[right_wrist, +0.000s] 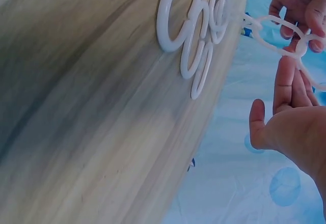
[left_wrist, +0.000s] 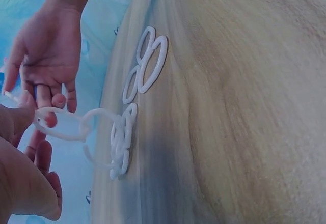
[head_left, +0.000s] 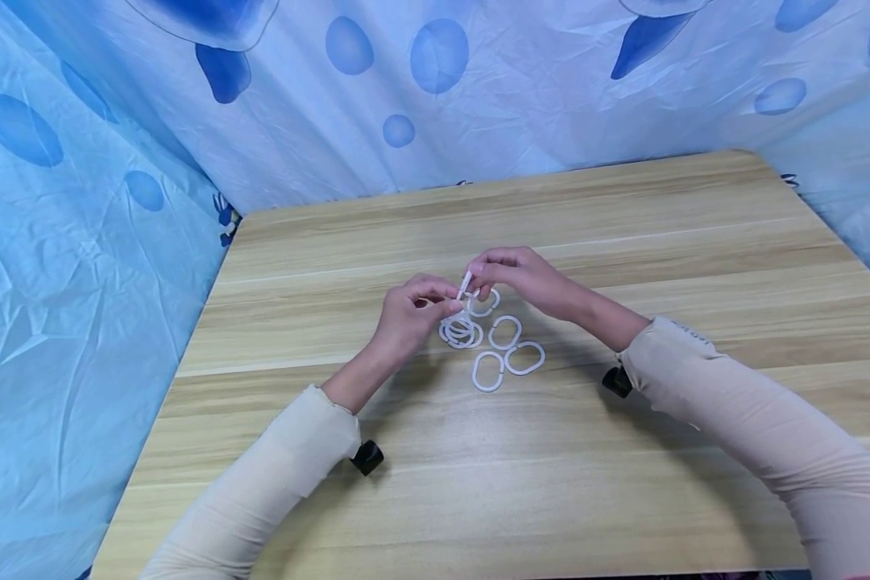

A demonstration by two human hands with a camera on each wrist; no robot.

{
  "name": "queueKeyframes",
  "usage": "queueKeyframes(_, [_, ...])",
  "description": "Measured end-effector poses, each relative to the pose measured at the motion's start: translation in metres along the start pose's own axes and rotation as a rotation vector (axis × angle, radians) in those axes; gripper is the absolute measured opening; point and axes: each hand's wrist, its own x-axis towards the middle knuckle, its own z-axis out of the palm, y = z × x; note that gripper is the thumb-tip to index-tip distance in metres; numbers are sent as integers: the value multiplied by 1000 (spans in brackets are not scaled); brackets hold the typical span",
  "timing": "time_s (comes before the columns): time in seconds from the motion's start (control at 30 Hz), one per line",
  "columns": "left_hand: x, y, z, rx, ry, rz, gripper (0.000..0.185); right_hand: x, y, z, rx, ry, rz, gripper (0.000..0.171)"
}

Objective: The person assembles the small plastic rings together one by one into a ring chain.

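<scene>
Two hands meet over a wooden table [head_left: 435, 499], raising a white ring [head_left: 466, 283]. The left hand [head_left: 408, 312] pinches it between thumb and fingers; the right hand [head_left: 522, 275] seems clamped on its upper end, likely to steady it. Linked rings [left_wrist: 76, 139] trail to a heap [head_left: 458, 330]; three loose rings [head_left: 506, 361] lie beside, probably within easy reach. Lettering [head_left: 690, 332] on the right sleeve [head_left: 747, 411] is unreadable.

The person wears a long cream left sleeve [head_left: 261, 483] and a matching right sleeve [head_left: 754, 419], both soft and crinkly. The right one has dark marks [head_left: 691, 331] near its end (like tiny letters, too blurry to read). A little black block [head_left: 367, 457] pokes out under the left sleeve, and a second black block [head_left: 617, 382] under the right.
</scene>
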Motion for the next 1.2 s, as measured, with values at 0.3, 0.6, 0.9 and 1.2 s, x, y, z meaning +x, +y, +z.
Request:
queueKeyframes(0.3, [-1,2,-4,-41,53,-80,14,-12,10,-20,-203,108,110,38])
queueKeyframes(0.6, [-2,3,-5,-69,56,-85,17,-20,21,-24,-427,136,66,29])
queueKeyframes(0.9, [-3,3,-8,-77,72,-108,22,-17,26,-24,-537,112,14,36])
queueKeyframes(1.2, [-3,2,-10,-82,79,-116,20,-5,32,-19,-649,83,-5,44])
